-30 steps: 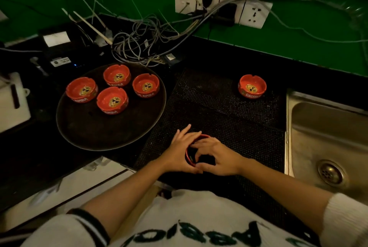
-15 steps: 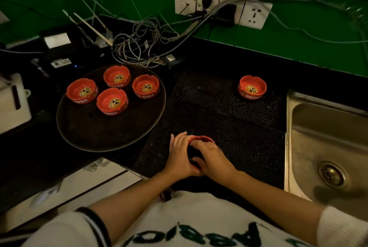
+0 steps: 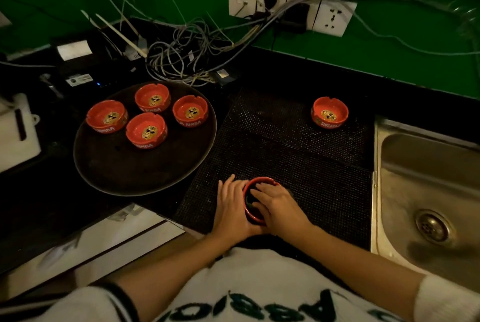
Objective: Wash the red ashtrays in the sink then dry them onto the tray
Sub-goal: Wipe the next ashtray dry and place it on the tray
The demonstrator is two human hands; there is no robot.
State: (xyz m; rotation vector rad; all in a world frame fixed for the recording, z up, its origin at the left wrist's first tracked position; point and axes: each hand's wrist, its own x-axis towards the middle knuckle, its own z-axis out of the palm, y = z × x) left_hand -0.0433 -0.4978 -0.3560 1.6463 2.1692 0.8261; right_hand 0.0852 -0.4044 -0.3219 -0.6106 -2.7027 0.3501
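Steel sink (image 3: pixel 426 191) sits over at 3 o'clock, the round dark tray (image 3: pixel 109 173) at 10 o'clock holds four red ashtrays (image 3: pixel 146 130), and one more ashtray (image 3: pixel 329 113) sits alone on the black mat (image 3: pixel 298 155) around 1 o'clock. Down at 6 o'clock, the left hand (image 3: pixel 231 207) cups the side of another red ashtray (image 3: pixel 253 214) while the right hand (image 3: pixel 279 207) lies over it, fingers reaching into the bowl.

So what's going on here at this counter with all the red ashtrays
A person is working on one red ashtray over the black mat. The left hand cups its side, and the right hand has its fingers inside the bowl, apparently wiping it. Four ashtrays already sit on the round tray. One more ashtray stands on the mat near the sink.
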